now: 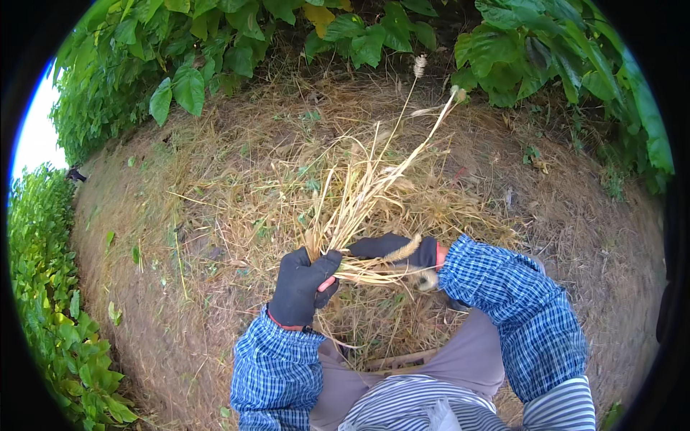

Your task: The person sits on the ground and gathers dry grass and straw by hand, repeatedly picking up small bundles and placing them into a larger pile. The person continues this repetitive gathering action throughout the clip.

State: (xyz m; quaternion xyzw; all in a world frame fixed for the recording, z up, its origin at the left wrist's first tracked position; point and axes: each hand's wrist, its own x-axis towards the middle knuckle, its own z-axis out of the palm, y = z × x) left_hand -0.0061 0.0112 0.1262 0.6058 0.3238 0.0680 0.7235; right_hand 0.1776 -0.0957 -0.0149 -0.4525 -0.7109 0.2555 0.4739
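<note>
A bundle of dry, straw-coloured grass stalks [358, 207] is gripped near its lower end by my left hand [302, 288], in a black glove with a bare fingertip showing. Most stalks fan up and to the right, a few ending in fuzzy seed heads. Others bend rightward over my right hand [385, 248], also black-gloved, which lies against the bundle's right side. A bristly seed head [404, 250] crosses in front of that hand. Its fingertips are hidden behind the stalks, so its grip is unclear.
Cut dry grass [242, 199] litters the bare soil around the hands. Broad-leaved green plants [372, 37] overhang the far side, and another leafy row [43, 280] runs along the left. A wooden strip [401, 360] lies between my knees. A small dark shape [76, 175] stands far off.
</note>
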